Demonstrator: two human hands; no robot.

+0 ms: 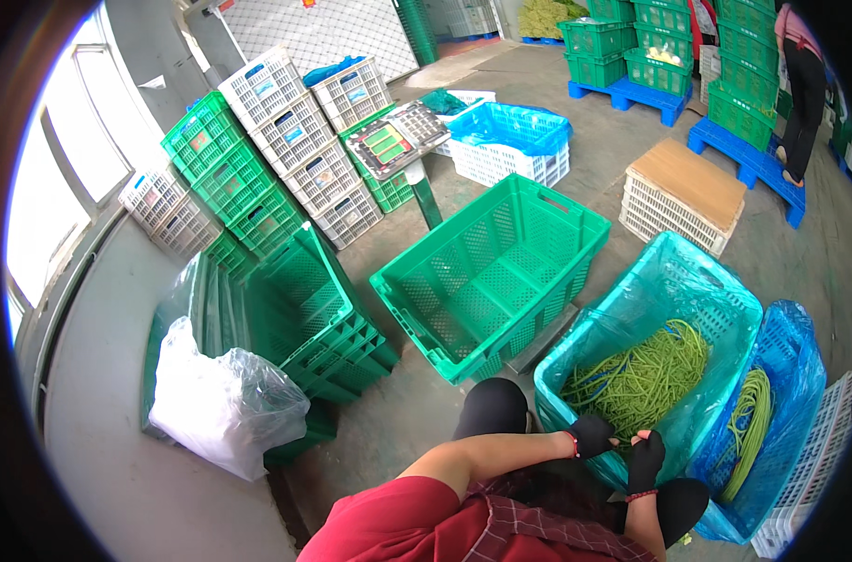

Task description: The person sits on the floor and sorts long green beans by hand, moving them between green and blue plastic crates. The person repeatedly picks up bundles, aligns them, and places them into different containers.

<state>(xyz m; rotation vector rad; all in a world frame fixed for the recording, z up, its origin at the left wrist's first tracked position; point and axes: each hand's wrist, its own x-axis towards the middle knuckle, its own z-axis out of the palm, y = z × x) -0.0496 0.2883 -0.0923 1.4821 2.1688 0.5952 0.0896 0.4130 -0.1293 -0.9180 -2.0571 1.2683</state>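
Note:
My left hand (592,437) and my right hand (645,460), both in black gloves with bare fingertips, meet at the near end of a green crate (721,309) lined with a clear bag. Their fingers are bent and close together just above a heap of long green beans (640,372) inside it. Whether any bean is pinched between them is too small to tell. To the right, a bundle of long beans (749,435) lies in a crate lined with a blue bag (791,351).
Ahead, an empty green crate (482,288) rests on a scale with a display (387,144). Nested green crates (321,330) and white plastic bags (215,400) stand at left. Beyond are stacked crates (292,133), a board-topped crate (679,190), blue pallets (749,165) and a person (802,91).

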